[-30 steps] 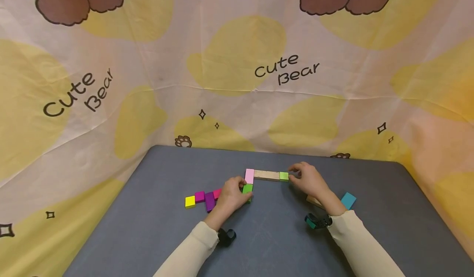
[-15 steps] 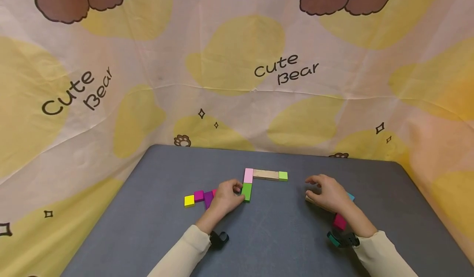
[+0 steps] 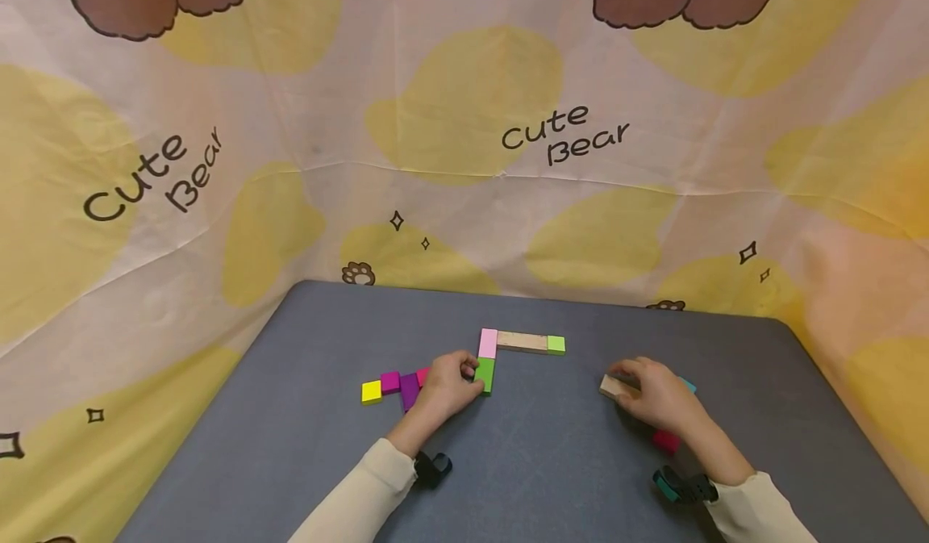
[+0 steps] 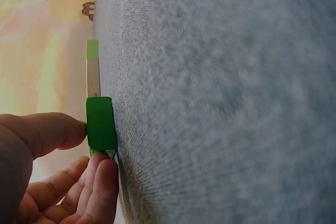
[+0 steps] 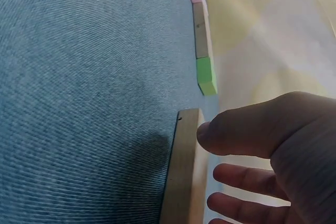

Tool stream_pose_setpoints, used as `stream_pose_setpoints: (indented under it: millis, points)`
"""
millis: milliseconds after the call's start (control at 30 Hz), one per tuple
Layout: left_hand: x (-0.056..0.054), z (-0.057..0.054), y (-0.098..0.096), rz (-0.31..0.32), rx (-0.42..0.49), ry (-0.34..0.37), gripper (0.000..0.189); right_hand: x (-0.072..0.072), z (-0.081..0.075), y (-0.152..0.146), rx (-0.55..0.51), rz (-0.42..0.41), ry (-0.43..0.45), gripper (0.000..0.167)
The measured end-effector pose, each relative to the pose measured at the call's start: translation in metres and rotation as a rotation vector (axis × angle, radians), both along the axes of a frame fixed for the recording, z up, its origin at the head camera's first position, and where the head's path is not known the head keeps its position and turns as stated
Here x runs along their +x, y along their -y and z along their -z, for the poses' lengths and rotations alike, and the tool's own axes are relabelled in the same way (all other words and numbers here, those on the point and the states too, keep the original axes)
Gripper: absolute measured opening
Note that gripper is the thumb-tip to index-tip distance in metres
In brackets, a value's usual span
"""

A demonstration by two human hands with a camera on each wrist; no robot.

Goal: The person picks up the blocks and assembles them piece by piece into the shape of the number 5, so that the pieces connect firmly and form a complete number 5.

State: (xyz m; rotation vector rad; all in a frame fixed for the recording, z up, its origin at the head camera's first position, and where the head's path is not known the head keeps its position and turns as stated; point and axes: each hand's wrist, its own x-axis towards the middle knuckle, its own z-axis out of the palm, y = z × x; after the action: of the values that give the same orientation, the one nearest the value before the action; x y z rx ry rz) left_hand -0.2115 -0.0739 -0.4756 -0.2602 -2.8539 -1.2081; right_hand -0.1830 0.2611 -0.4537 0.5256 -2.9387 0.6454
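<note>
In the head view my left hand [image 3: 444, 391] is at the left side of a green block [image 3: 485, 376]. The left wrist view has the thumb against one face of that green block [image 4: 101, 124], with curled fingertips at its end. A pink block [image 3: 489, 343], a long plain wooden block [image 3: 522, 342] and a light green block [image 3: 556, 345] continue from it in an L shape. My right hand [image 3: 664, 398] is over another plain wooden block [image 3: 613, 386]. In the right wrist view its thumb overlaps this wooden block's edge [image 5: 186, 171], fingers loosely spread beside it.
Left of my left hand lie a yellow block [image 3: 371, 393], a magenta block [image 3: 389, 382], a purple block [image 3: 409, 391] and a partly hidden pink-red block [image 3: 423, 376]. Around my right hand are a blue block [image 3: 689, 385] and a crimson block [image 3: 665, 441]. A patterned cloth [image 3: 464, 139] stands behind the grey table [image 3: 537, 462].
My right hand has moved away from the light green block, rightward and nearer, to the loose wooden block. The left hand has shifted slightly left and stays at the green block.
</note>
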Motion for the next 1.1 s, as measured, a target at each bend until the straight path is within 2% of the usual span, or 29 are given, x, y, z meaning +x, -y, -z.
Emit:
stream_pose_setpoints:
  millis: [333, 533, 767, 1100]
  points:
    - [-0.001, 0.001, -0.001, -0.005, -0.006, -0.001, 0.021, -0.001, 0.007, -0.001, 0.004, 0.000, 0.019, 0.030]
    - [-0.003, 0.000, 0.003, 0.022, 0.001, 0.002, 0.022, -0.001, 0.010, 0.000, 0.013, 0.013, 0.024, 0.029]
    - [-0.006, -0.002, 0.006, 0.063, -0.032, 0.025, 0.027, -0.003, 0.014, -0.002, 0.009, 0.012, -0.002, 0.028]
    - [-0.006, -0.001, 0.007, 0.079, -0.042, 0.041, 0.028, -0.007, 0.012, 0.004, -0.006, -0.013, -0.040, 0.030]
